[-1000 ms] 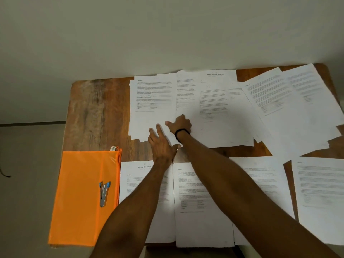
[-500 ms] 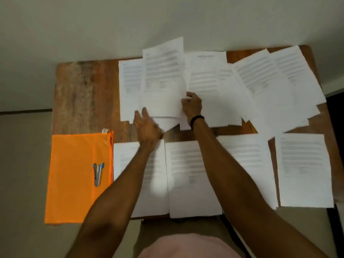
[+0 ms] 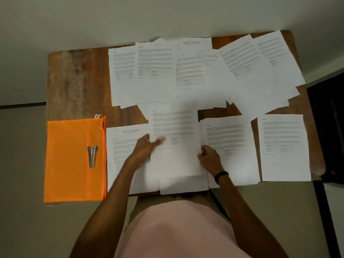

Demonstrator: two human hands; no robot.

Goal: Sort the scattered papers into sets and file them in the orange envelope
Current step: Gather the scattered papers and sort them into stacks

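Printed white papers cover most of a wooden table (image 3: 78, 81). A blurred sheet (image 3: 175, 135) is held over the near middle pile, my left hand (image 3: 147, 148) gripping its left edge and my right hand (image 3: 209, 159) its right edge. A row of overlapping papers (image 3: 158, 71) lies along the far edge. Separate piles lie near me: one with a title line (image 3: 122, 144) at left, one (image 3: 229, 142) right of my hands, one (image 3: 283, 146) at far right. The orange envelope (image 3: 70, 159) lies flat at the near left corner, overhanging the table edge.
A small blue and grey stapler (image 3: 92, 156) rests on the envelope. Bare wood shows at the table's far left. A dark chair or stand (image 3: 329, 127) is at the right side. A wall runs right behind the table.
Both hands drew back from the far row to the near middle, bringing one sheet with them. The sheet, lifted upright half a second ago, now lies lower over the near pile.
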